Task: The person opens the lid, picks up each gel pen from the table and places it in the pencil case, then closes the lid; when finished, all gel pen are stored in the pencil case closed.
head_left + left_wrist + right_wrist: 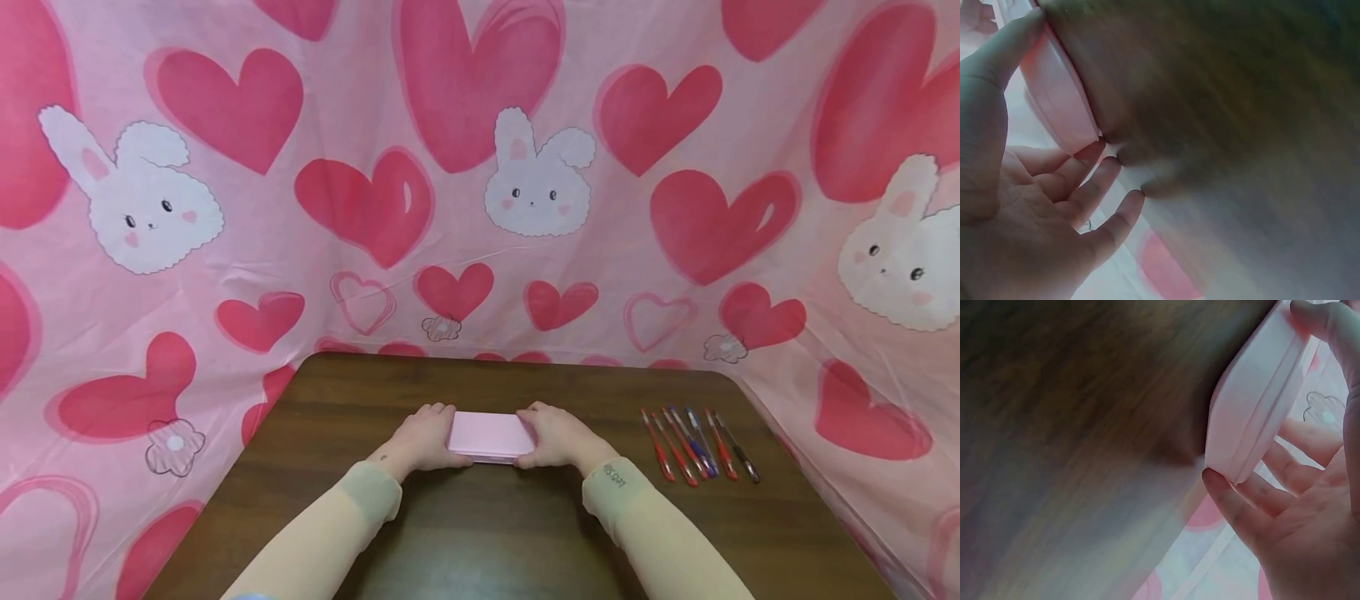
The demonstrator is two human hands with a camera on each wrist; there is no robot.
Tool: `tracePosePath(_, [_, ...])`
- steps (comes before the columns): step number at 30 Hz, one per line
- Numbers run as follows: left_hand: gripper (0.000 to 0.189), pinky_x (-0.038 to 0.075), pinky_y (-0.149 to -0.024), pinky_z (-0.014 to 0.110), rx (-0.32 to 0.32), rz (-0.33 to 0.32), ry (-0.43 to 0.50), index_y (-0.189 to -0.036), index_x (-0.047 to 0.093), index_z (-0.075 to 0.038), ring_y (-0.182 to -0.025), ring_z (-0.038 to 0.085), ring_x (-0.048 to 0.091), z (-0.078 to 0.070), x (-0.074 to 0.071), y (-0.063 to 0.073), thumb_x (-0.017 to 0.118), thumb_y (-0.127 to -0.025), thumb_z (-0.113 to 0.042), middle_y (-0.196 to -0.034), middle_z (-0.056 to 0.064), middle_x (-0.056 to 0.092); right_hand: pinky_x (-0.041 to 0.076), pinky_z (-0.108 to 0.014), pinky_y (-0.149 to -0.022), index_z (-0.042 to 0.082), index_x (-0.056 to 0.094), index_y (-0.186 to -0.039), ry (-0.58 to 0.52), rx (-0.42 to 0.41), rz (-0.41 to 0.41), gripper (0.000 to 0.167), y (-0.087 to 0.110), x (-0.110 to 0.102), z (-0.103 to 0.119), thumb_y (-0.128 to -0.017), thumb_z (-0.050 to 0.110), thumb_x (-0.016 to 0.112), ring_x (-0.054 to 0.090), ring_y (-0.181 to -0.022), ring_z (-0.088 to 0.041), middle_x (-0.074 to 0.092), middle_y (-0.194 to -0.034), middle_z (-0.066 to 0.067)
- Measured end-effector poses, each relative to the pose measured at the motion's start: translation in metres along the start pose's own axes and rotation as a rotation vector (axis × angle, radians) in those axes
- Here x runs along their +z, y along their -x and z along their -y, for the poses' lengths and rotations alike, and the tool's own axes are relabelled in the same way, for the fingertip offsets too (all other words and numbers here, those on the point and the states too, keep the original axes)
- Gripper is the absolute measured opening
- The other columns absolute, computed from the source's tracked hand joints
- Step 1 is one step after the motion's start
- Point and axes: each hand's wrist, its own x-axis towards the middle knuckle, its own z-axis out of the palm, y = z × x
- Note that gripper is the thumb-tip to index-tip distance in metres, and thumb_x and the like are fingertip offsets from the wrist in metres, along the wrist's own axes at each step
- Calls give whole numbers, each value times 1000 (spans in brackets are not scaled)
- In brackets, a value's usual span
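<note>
A flat pink box [491, 435] with rounded corners lies on the brown table in front of me, its lid side facing up. My left hand [427, 437] grips its left end, thumb on the near side and fingers along the far side. At the opposite end my right hand [558, 437] holds it the same way. In the right wrist view a lid seam runs along the side of the pink box [1254, 406]. The left wrist view shows the fingertips of the left hand [1041, 194] down at the tabletop by the box's corner.
To the right of the box, several pens [699, 446] with red, blue and black parts lie side by side on the wooden table [480, 533]. A pink cloth [465, 242] with hearts and rabbits hangs behind the table and at both sides.
</note>
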Motion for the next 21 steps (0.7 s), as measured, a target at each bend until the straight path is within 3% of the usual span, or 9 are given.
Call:
tracePosePath(7, [107, 52, -119, 57, 7, -6, -36, -153, 57, -1, -137, 36, 62, 1, 2, -2, 88, -78, -70, -146, 17, 67, 57, -52, -112, 7, 72, -141, 28, -12, 19, 82, -9, -8, 2, -74, 49, 97, 69, -117, -29, 76, -129, -10])
tracePosePath(21, [106, 52, -118, 59, -5, -2, -11, -152, 57, -2, -137, 35, 61, 1, 2, -4, 89, -77, -70, -144, 16, 67, 61, -46, -101, 8, 78, -129, 4, 14, 64, 72, -15, -17, 7, -71, 44, 101, 66, -99, -20, 79, -119, -6])
